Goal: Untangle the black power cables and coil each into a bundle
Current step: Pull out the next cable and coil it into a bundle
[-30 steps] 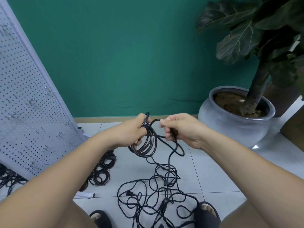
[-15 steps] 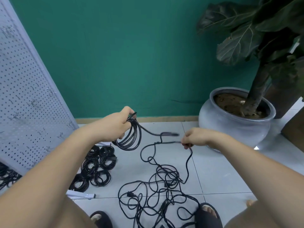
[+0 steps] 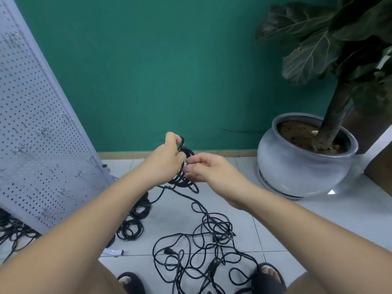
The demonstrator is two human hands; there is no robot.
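Observation:
My left hand (image 3: 164,159) grips a half-wound coil of black power cable (image 3: 186,179) held up above the floor. My right hand (image 3: 209,169) is right beside the coil and pinches the cable's free run against it with thumb and fingertips. From the coil the cable trails down to a loose tangle of black cables (image 3: 203,249) on the tiles between my feet. Several finished cable bundles (image 3: 132,221) lie on the floor to the left, partly hidden by my left forearm.
A grey perforated panel (image 3: 38,134) leans at the left, with more cables (image 3: 12,230) under it. A large grey plant pot (image 3: 301,164) stands at the right against the green wall. My sandalled feet (image 3: 268,276) frame the tangle. A small white object (image 3: 113,252) lies beside the bundles.
My right hand, which had pulled the cable out to the right, has come back to the coil, laying on another loop. My left hand rose slightly and shifted right with the coil.

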